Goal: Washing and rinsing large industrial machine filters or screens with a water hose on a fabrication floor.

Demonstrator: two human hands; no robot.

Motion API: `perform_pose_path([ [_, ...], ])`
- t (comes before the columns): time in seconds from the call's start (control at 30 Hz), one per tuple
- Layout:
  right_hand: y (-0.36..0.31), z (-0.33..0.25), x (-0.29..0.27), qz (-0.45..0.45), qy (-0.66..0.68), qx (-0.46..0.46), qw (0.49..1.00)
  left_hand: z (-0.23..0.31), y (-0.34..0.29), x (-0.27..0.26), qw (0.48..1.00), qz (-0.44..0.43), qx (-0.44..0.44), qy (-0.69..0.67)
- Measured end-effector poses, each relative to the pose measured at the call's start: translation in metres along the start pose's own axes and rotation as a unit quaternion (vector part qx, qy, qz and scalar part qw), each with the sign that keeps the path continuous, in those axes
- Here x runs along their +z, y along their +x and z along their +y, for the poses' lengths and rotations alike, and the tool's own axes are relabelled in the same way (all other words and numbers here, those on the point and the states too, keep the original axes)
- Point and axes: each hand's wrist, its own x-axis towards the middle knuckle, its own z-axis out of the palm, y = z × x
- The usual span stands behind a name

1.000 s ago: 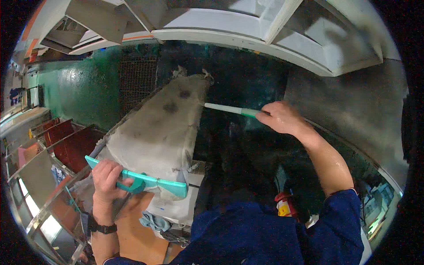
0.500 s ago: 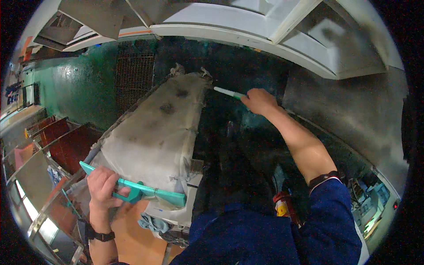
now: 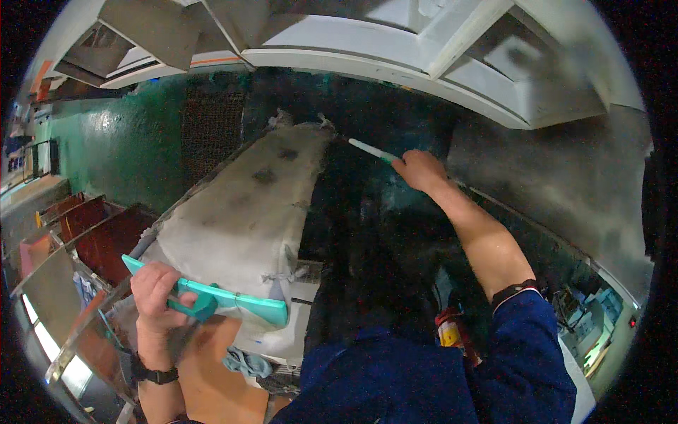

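Observation:
My left hand (image 3: 154, 290) is closed round the handle of a long turquoise float (image 3: 233, 295), which has a straight flat blade. The float lies across the near end of a long pale padded table (image 3: 226, 205), covered in stained cloth. My right hand (image 3: 422, 171) grips a slim tool (image 3: 371, 149) with a greenish handle and a narrow whitish end; its exact kind is not clear. The tip points at the table's far right corner, near a ragged tuft of cloth (image 3: 325, 121). Whether it touches the cloth I cannot tell.
White cabinets (image 3: 339, 67) run along the far side. A metal grate (image 3: 212, 124) lies in the green floor (image 3: 120, 141). Reddish-brown panels (image 3: 102, 225) stand at left. A grey-blue rag (image 3: 247, 362) lies near the table's near end. A red and yellow container (image 3: 450, 332) is by my right side.
My right hand and its tool have shifted slightly right and nearer. The float and my left hand sit a little further left in the view, which itself has shifted slightly.

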Motion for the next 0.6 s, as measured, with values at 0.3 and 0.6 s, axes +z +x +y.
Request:
perform_pose_path([
  [0.3, -0.019, 0.023, -0.002, 0.017, 0.035, -0.053, 0.998, -0.020, 0.008, -0.053, 0.941, 0.114, -0.318, -0.009],
  [0.6, -0.115, -0.011, -0.022, 0.030, 0.187, -0.200, 0.961, -0.031, -0.059, -0.062, 0.708, 0.222, -0.602, -0.295],
])
